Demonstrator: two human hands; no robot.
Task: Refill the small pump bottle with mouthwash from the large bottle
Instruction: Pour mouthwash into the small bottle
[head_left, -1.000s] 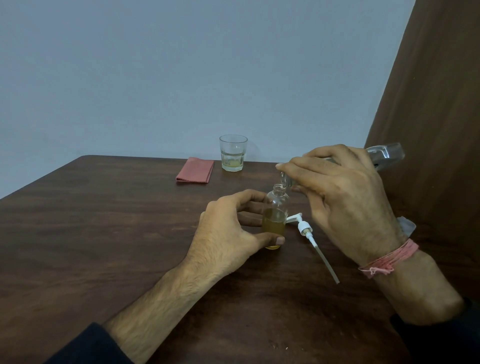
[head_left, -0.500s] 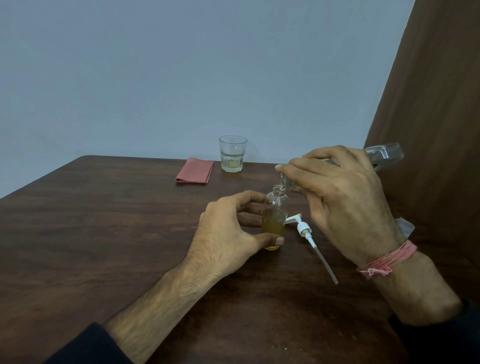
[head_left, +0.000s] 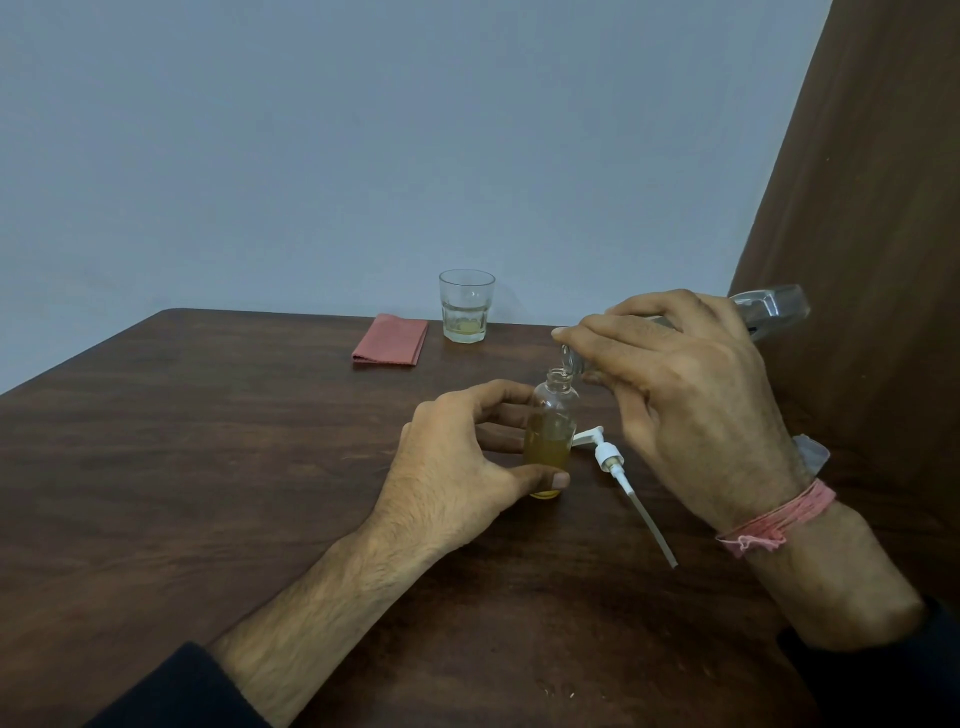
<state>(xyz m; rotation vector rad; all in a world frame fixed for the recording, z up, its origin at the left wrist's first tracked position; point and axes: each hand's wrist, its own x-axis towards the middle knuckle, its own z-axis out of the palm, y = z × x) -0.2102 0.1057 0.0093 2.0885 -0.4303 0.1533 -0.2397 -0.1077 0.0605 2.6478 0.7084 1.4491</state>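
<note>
Half-full now: amber level in small pump bottle (head_left: 551, 435) rising slightly; left hand (head_left: 457, 467) gripping it, right hand (head_left: 691, 410) gripping tilted large bottle (head_left: 769, 309), refill progressing.

Pump (head_left: 608, 457) right of small bottle (head_left: 550, 431); glass (head_left: 466, 306) behind.

Dark sleeves (head_left: 176, 691) pushed back — pink thread wristband (head_left: 774, 519).

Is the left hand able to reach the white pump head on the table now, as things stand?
Probably not right away. The left hand is closed around the small pump bottle, steadying it under the tilted large bottle, and that bottle stands between it and the pump head.
</note>
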